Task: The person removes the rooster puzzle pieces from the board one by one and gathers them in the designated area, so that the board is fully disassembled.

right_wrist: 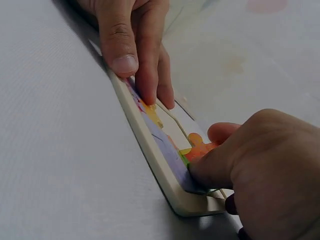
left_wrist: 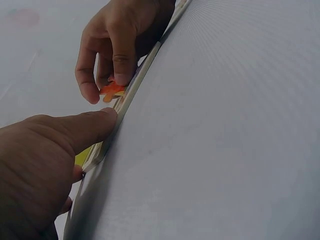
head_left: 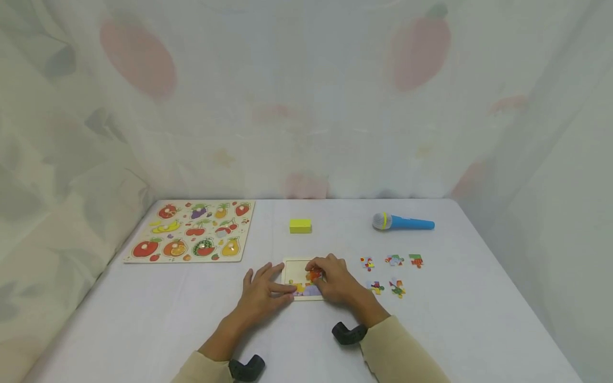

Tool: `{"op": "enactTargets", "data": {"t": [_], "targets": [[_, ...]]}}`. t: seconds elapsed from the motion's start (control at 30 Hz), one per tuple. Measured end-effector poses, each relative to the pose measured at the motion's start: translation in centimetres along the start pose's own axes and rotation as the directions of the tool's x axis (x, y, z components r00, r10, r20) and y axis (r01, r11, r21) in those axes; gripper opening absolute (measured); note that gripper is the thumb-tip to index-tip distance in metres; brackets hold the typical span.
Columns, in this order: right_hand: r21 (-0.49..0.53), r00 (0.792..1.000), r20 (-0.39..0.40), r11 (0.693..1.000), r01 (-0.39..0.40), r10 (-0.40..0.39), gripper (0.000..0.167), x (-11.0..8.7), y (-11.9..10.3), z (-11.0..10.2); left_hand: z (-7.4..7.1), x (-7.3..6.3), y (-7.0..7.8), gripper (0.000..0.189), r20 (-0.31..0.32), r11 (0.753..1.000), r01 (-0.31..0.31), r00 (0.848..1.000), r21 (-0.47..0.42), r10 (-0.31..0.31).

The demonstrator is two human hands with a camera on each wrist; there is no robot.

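A small jigsaw tray (head_left: pixel 308 298) with a pale wooden rim lies in front of me, its near row filled with purple and yellow pieces. My left hand (head_left: pixel 263 291) lies at the tray's left side, fingers spread and fairly straight. In the left wrist view its thumb (left_wrist: pixel 97 125) rests on the rim. My right hand (head_left: pixel 335 279) pinches an orange jigsaw piece (right_wrist: pixel 198 146) between thumb and finger, over the tray's right part. The piece is tilted in the right wrist view and touches or nearly touches the filled row; I cannot tell which.
Several loose jigsaw pieces (head_left: pixel 397 288) lie right of the tray. Behind it stands a yellow block (head_left: pixel 300 226). A blue toy microphone (head_left: pixel 407 222) lies at the back right, a fruit peg board (head_left: pixel 187 231) at the back left. Patterned curtains (head_left: pixel 306 106) enclose the white table.
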State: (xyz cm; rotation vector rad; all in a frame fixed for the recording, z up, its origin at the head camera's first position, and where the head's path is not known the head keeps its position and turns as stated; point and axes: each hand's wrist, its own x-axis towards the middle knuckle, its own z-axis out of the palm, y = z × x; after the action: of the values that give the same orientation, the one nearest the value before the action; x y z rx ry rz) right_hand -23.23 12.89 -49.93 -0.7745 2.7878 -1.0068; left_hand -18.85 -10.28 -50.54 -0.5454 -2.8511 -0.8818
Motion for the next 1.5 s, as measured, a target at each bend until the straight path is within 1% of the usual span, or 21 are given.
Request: {"op": "enactTargets", "data": {"t": [0.1, 0.4, 0.5, 0.6, 0.73, 0.9, 1.03, 1.17, 1.33, 1.4, 1.5], "targets": [[0.003, 1.0, 0.001, 1.0, -0.002, 0.002, 0.027, 0.0, 0.0, 0.0, 0.0, 0.0, 0.0, 0.018, 0.004, 1.0, 0.001, 1.0, -0.003, -0.001], [-0.029, 0.997, -0.044, 0.998, 0.055, -0.057, 0.029, 0.2, 0.1, 0.4, 0.1, -0.1, -0.2, 0.019, -0.006, 1.0, -0.013, 1.0, -0.003, 0.013], [-0.056, 0.997, -0.032, 0.996, 0.068, -0.07, 0.03, 0.3, 0.2, 0.4, 0.2, -0.1, -0.3, 0.019, -0.017, 1.0, -0.023, 1.0, -0.001, 0.023], [-0.075, 0.997, 0.002, 0.994, 0.076, -0.076, 0.033, 0.2, 0.3, 0.2, 0.2, -0.1, -0.4, 0.019, -0.024, 1.0, -0.031, 0.999, 0.001, 0.031], [-0.085, 0.996, 0.038, 0.993, 0.084, -0.081, 0.037, 0.2, 0.4, 0.0, 0.2, -0.1, -0.4, 0.018, -0.017, 1.0, -0.028, 0.999, 0.003, 0.028], [-0.092, 0.994, 0.035, 0.99, 0.105, -0.102, 0.039, 0.0, 0.5, -0.1, 0.1, -0.1, -0.3, 0.018, -0.007, 1.0, -0.025, 1.0, 0.007, 0.025], [-0.071, 0.995, 0.028, 0.993, 0.096, -0.094, 0.042, -0.1, 0.4, -0.3, 0.0, -0.1, -0.3, 0.019, -0.006, 1.0, -0.029, 1.0, 0.005, 0.029], [-0.053, 0.997, 0.022, 0.996, 0.07, -0.069, 0.044, -0.2, 0.4, -0.4, 0.0, -0.1, -0.2, 0.018, -0.007, 0.999, -0.032, 0.999, 0.005, 0.032], [0.0, 0.999, -0.018, 0.999, 0.043, -0.043, 0.044, -0.2, 0.3, -0.8, 0.0, -0.1, -0.2, 0.018, -0.007, 1.0, -0.029, 1.0, 0.005, 0.029], [0.018, 0.998, -0.039, 0.999, 0.043, -0.042, 0.044, -0.2, 0.3, -1.0, 0.0, -0.1, -0.2, 0.018, -0.005, 1.0, -0.024, 1.0, 0.006, 0.024], [0.026, 0.997, -0.064, 0.999, 0.039, -0.038, 0.046, -0.3, 0.3, -1.2, 0.1, -0.1, -0.3, 0.019, -0.004, 1.0, -0.021, 1.0, 0.003, 0.021]]}}
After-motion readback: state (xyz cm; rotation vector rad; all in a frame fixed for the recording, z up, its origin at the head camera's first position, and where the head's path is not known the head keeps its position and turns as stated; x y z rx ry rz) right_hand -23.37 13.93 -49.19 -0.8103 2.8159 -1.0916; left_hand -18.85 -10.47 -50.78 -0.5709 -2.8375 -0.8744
